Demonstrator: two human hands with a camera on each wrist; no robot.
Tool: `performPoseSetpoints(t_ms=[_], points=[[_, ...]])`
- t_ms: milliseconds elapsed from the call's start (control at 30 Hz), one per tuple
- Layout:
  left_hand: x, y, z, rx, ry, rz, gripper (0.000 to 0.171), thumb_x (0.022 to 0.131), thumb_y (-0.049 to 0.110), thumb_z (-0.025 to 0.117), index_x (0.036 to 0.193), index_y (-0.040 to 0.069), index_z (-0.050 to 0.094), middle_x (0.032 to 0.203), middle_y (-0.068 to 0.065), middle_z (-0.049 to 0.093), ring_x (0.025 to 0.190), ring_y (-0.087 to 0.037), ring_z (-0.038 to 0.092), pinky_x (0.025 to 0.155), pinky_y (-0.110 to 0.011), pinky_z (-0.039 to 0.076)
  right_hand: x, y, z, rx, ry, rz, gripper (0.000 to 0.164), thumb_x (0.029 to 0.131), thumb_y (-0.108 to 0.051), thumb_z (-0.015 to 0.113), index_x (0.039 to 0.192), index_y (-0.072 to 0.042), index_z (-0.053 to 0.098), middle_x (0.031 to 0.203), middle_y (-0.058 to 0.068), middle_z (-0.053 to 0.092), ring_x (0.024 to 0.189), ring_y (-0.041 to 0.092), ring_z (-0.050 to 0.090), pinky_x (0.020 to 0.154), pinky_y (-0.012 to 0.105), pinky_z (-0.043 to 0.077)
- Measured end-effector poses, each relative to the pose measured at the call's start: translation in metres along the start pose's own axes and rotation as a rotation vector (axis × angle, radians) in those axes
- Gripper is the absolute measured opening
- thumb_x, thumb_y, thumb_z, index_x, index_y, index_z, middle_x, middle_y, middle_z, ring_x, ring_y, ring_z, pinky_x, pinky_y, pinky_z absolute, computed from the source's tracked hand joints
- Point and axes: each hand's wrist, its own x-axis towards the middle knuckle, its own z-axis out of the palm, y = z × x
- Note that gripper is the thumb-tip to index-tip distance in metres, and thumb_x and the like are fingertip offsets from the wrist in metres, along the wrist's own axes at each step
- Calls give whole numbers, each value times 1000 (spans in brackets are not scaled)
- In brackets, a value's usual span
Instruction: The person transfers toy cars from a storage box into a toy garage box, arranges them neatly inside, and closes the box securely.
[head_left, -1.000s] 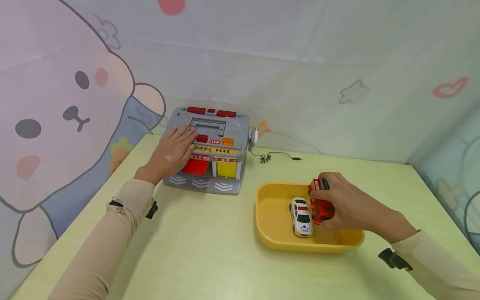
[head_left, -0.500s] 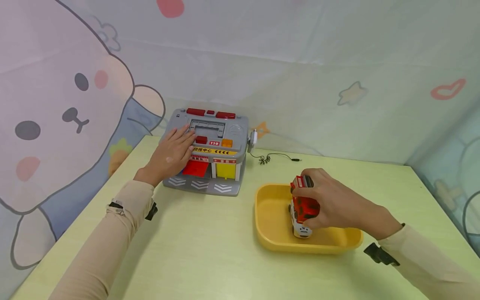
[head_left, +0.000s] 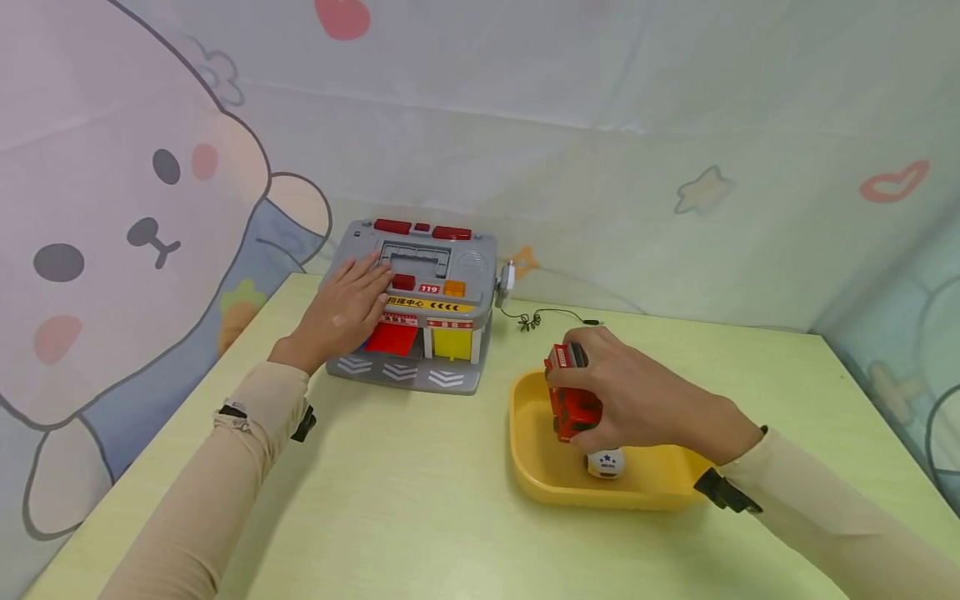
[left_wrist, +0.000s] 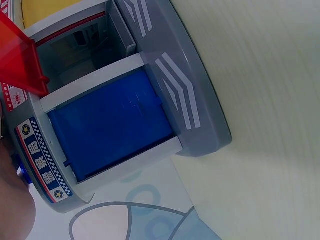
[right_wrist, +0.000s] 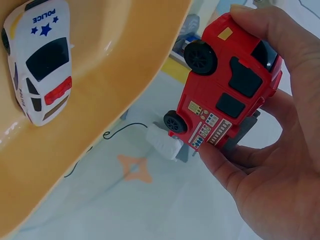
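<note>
My right hand [head_left: 637,392] grips a red toy fire truck [right_wrist: 227,82] between thumb and fingers, holding it above the yellow tub [head_left: 551,492]. Inside the tub lies a white toy police car [right_wrist: 42,60], mostly hidden by the right hand in the head view. My left hand [head_left: 341,312] rests with its fingers stretched out on the grey roof of the toy garage [head_left: 472,275]. The garage's red door [left_wrist: 17,60] is swung up over an open bay. Beside it the blue door [left_wrist: 112,125] and the yellow door [head_left: 453,342] are down.
A thin black cable [head_left: 555,312] with a plug trails over the table behind the tub. A white piece [right_wrist: 164,141] sticks out from the garage's right side. Behind the table [head_left: 375,500] hangs a printed cloth [head_left: 585,167] with a cartoon bear.
My right hand has lifted the fire truck out of the tub, carrying it left past the police car. The left hand stays on the garage roof.
</note>
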Motion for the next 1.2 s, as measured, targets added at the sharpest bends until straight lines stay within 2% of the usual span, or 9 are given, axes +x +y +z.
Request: performPoseSetpoints(t_ms=[367,700,933,1200], points=[[-2,0,0,-2,-4,-7,52,106,26,39,150,-1,41,159,-19,38,154,-34,20,128,-49,9,16,-14,1,6,-36,-21,47,72,-43,79,114,-24,73,130,16,53,116,28,46,76,29,55],[-2,-3,1,1,-8,-8,52,106,26,38,150,-1,41,159,-19,38,155,-34,20,127,-49,9,36,-32,6,63,-98,-2,46,74,-42,76,117,-27,71,139,15,48,127,29,42,81,30,57],[-1,-2,1,-10,12,-4,51,106,25,40,149,-1,43,157,-19,40,154,-34,22,128,-49,10,47,-39,13,52,-82,-18,47,73,-40,75,118,-27,70,139,16,49,123,29,42,78,28,56],[0,-1,2,-8,14,-9,52,106,26,40,150,-1,42,158,-18,40,154,-33,22,128,-48,9,65,-49,24,48,-71,-16,47,74,-40,75,119,-25,70,142,19,48,129,32,39,82,29,57]])
